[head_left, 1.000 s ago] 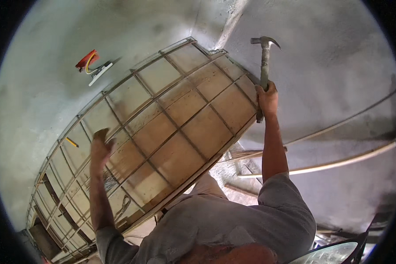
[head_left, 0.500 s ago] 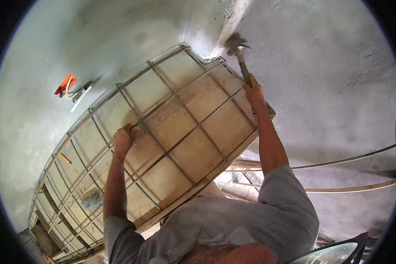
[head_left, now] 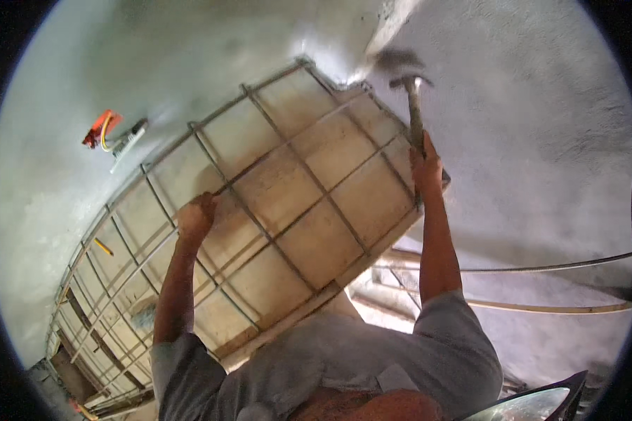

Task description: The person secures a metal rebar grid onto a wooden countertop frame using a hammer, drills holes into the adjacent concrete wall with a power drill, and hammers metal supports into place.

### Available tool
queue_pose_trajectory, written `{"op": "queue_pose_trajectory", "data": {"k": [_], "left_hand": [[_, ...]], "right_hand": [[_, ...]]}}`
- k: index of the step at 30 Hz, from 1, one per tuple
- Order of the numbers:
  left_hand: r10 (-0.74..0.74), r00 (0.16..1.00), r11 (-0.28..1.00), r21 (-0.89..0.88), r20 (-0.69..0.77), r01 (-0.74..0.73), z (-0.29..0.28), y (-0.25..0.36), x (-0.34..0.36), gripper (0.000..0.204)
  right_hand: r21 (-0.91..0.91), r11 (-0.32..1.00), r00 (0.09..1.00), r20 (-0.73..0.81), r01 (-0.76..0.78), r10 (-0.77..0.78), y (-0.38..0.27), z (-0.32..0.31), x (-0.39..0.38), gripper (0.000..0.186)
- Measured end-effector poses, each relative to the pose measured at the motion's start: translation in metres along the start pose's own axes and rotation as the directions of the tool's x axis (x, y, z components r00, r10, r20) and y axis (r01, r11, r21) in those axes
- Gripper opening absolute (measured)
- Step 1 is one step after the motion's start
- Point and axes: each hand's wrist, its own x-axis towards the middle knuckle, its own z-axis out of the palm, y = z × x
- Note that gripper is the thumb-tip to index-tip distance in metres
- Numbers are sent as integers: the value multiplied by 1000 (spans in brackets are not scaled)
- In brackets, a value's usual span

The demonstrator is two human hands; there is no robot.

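nearest, past the grey shirt [head_left: 344, 358], the left hand [head_left: 196, 216] is curled in a fist and appears wrapped around a bar of the rebar grid [head_left: 326, 193], just beside a crossing; the fingers' undersides are hidden. the right hand [head_left: 428, 170] grips the lower handle of a claw hammer [head_left: 415, 105], head up, over the grid's right edge. the hammer should be rigid and top-heavy; low on the handle is the sound hold, away from the head. the grid, lying over a tan panel [head_left: 351, 151], looks stiff at its crossings, probably springy along longer spans, and not fragile; holding near a crossing should steady it best. beyond are the grey wall [head_left: 534, 126] and an orange wall box [head_left: 98, 131] with yellow wire.
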Motion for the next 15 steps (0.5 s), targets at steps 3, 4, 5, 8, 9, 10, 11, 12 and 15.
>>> {"op": "queue_pose_trajectory", "data": {"k": [3, 4, 5, 8, 9, 10, 11, 12, 15], "left_hand": [[1, 1000, 1000, 17, 13, -1, 5, -2, -9, 29], [-13, 999, 1000, -2, 29, 13, -2, 9, -17, 28], [-22, 999, 999, -24, 41, 23, -11, 24, -20, 27], [-27, 998, 999, -16, 55, 27, -23, 32, -18, 22], [8, 1000, 999, -37, 16, -8, -24, 27, -17, 20], [10, 1000, 999, -36, 11, -10, -25, 15, -20, 20], [77, 994, 996, -42, -78, -80, -26, -3, -29, 19], [135, 977, 989, -42, -164, -144, -27, -24, -44, 17], [3, 982, 998, -58, -188, -14, -61, -79, -105, 27]], "right_hand": [[-85, 976, 965, -155, 202, -213, -18, 10, 7, 59], [-176, 945, 922, -229, 275, -311, -21, 14, 4, 60], [-180, 948, 923, -237, 263, -302, -14, 20, 7, 60], [-281, 943, 961, -158, 178, -228, 9, 45, 33, 60], [-403, 913, 998, 20, 65, -62, 12, 49, 41, 60], [-530, 848, 977, 173, -17, 128, 14, 52, 48, 60], [-530, 848, 978, 166, -17, 123, 19, 46, 51, 60], [-419, 895, 987, 95, 157, -128, 26, 38, 52, 60], [-228, 928, 948, -56, 294, -314, 5, 24, 30, 59]]}}
